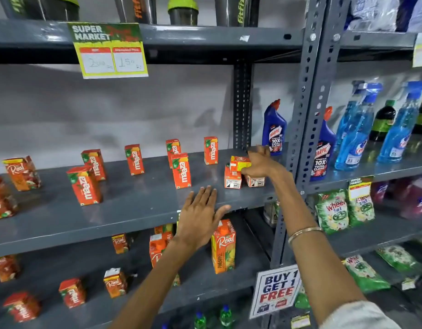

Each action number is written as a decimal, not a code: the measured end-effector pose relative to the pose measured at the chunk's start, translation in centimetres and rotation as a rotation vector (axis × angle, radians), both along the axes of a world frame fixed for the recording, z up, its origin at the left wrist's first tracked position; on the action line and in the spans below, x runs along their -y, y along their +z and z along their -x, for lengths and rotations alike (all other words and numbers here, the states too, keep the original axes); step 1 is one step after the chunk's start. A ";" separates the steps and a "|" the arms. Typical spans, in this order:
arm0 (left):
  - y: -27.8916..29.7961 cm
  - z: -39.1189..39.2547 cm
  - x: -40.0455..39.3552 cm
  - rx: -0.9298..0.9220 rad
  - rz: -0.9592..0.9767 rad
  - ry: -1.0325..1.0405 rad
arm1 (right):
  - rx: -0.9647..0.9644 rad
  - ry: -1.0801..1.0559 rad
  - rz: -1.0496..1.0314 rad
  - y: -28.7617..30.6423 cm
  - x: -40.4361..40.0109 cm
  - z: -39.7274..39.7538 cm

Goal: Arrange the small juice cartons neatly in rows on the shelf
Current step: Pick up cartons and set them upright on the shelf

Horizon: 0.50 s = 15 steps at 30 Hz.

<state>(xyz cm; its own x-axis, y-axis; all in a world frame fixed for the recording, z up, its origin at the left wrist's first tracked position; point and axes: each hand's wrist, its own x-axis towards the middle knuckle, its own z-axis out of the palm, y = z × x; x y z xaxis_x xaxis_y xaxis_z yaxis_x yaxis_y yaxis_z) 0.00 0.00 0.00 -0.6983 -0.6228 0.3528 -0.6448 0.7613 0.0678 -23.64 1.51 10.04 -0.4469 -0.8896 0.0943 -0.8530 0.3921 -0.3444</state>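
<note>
Several small orange Maaza cartons (181,170) stand scattered and upright on the grey middle shelf (124,210). At the shelf's right end two cartons (232,180) stand side by side with their white barcode faces toward me. My right hand (259,163) grips a small yellow-orange carton (239,162) lying on its side on top of them. Fingers spread, my left hand (200,214) hovers flat over the shelf's front edge and holds nothing.
Real cartons (22,173) stand at the shelf's left end. A tall Real pineapple carton (223,246) and more small cartons sit on the lower shelf. Blue Harpic bottles (275,128) flank the perforated upright post (309,110). A price sign (110,51) hangs above.
</note>
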 end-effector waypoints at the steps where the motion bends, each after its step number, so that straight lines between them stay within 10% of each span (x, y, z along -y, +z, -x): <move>1: 0.0 -0.1 0.0 0.002 0.000 -0.009 | 0.009 0.013 -0.062 0.4 -0.2 -0.1; 10: -0.3 -2.6 1.6 -0.072 -0.035 -0.058 | 0.124 0.080 0.322 2.0 -2.1 -1.0; 15: -1.3 -7.1 2.9 -0.101 0.038 0.003 | 0.640 0.227 0.581 1.7 -3.8 -6.6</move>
<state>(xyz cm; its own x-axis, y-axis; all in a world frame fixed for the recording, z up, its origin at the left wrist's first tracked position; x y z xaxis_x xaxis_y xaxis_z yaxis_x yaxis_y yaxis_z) 7.15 -2.85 -1.29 -0.6559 -0.6096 0.4452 -0.6386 0.7626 0.1034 -17.05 5.27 11.76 -0.3872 -0.8529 0.3503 -0.4648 -0.1476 -0.8730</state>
